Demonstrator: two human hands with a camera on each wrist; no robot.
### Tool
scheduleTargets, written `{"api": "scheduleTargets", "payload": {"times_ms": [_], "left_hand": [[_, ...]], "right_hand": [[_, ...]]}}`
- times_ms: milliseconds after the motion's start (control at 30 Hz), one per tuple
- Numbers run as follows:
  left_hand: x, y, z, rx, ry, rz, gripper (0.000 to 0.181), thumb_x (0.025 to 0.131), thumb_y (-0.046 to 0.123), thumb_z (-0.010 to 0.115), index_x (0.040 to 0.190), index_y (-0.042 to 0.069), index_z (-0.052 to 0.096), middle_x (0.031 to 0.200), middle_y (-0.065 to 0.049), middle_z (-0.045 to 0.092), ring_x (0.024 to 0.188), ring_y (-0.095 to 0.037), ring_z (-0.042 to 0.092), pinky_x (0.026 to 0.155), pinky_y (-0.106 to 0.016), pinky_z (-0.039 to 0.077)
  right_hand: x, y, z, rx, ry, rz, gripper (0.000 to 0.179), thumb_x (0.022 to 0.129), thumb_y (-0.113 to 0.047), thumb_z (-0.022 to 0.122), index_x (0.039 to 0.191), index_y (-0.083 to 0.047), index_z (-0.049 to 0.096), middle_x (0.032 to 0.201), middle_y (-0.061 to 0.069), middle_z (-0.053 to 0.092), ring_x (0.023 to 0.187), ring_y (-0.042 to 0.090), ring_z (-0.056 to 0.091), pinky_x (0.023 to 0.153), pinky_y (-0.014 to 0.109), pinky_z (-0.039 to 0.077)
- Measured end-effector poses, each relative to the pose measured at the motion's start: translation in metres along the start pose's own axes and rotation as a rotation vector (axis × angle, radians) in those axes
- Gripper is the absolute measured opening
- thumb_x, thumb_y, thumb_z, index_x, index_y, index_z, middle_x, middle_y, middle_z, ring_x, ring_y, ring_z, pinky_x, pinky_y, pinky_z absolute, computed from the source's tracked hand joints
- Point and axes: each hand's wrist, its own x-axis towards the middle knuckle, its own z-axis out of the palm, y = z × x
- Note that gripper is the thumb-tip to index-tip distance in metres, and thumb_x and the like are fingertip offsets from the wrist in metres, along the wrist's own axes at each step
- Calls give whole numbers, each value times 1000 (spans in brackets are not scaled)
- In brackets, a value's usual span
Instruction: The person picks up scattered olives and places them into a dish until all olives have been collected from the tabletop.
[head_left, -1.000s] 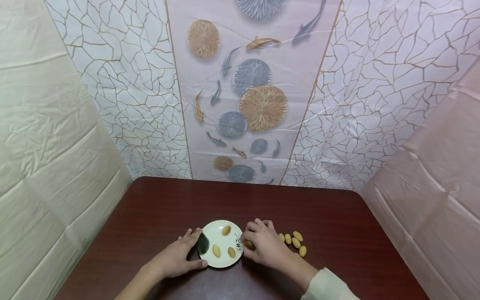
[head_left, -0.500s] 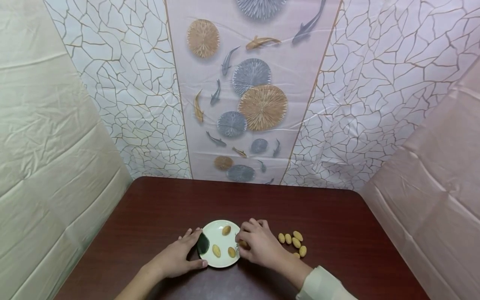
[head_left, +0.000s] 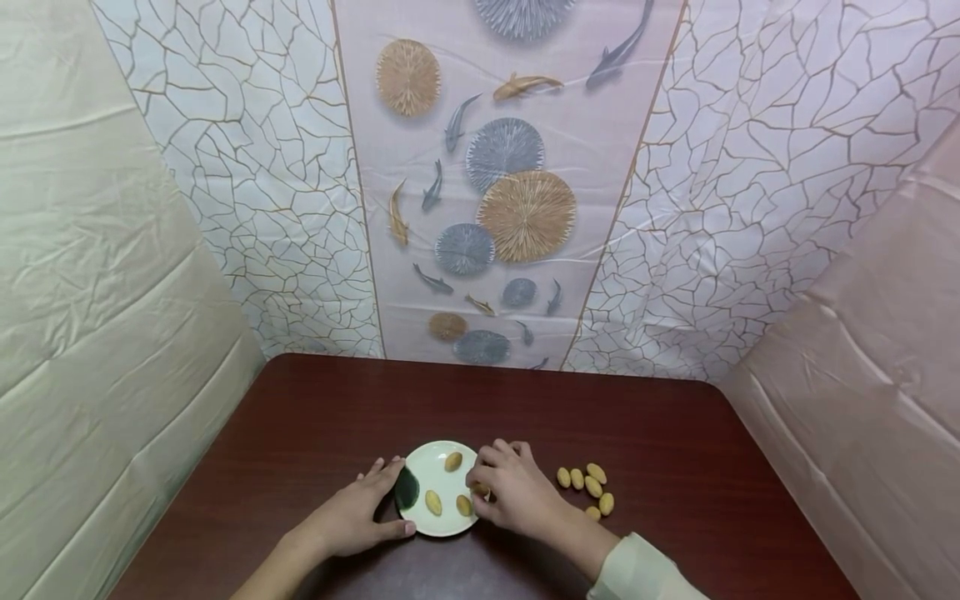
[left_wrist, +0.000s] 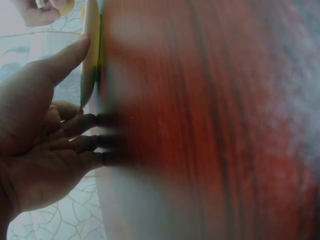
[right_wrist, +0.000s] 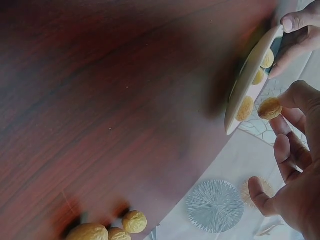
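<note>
A round white plate point(head_left: 444, 527) with a dark green patch and a small dark print rests on the table. Several yellow-brown, wrinkled oval pieces, like dried fruit, are about; three lie on the plate, one oval piece point(head_left: 453, 461) near its far side. My left hand point(head_left: 351, 510) touches the left rim, thumb at the near side and fingers spread toward the far side. My right hand point(head_left: 517, 492) pinches another oval piece point(right_wrist: 270, 108) between thumb and fingertips, just above the plate's right part. In the head view the fingers partly hide that piece.
Several more oval pieces point(head_left: 593, 487) lie in a loose group on the dark red wooden table point(head_left: 337, 408), right of the right hand. Patterned cloth point(head_left: 525, 217) hangs behind the table, and plain pale cloth point(head_left: 862, 400) flanks its sides.
My right hand has moved left with the pinched piece, from the plate's right edge to over the plate. One more loose piece shows beside its wrist. The left hand has stayed still.
</note>
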Motion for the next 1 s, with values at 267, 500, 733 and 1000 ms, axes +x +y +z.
{"api": "scheduleTargets", "payload": {"times_ms": [267,500,733,1000], "left_hand": [[1,0,0,6,-1,-8,109,94,56,85,172,1,34,178,-22,37,167,-53,26,130,-75,29],[0,0,0,7,2,-5,108,94,56,85,172,1,35,178,-22,37,167,-53,27,130,-76,30],[0,0,1,8,3,5,108,94,56,85,172,-1,35,178,-23,37,167,-54,27,130,-76,30],[0,0,0,3,3,4,108,94,56,85,172,-1,34,178,-23,36,167,-53,26,130,-76,29]], "right_hand": [[1,1,2,-11,2,-4,9,93,-20,87,97,-24,80,96,-10,63,91,8,48,92,51,53],[2,1,3,-2,-17,-4,7,95,-21,86,98,-23,81,97,-9,65,91,8,49,92,52,52],[3,0,4,11,-29,6,7,95,-21,87,99,-22,81,97,-8,65,92,10,51,93,55,53],[4,0,6,12,-47,15,7,96,-22,87,98,-23,80,97,-9,64,92,9,49,94,55,53]]}}
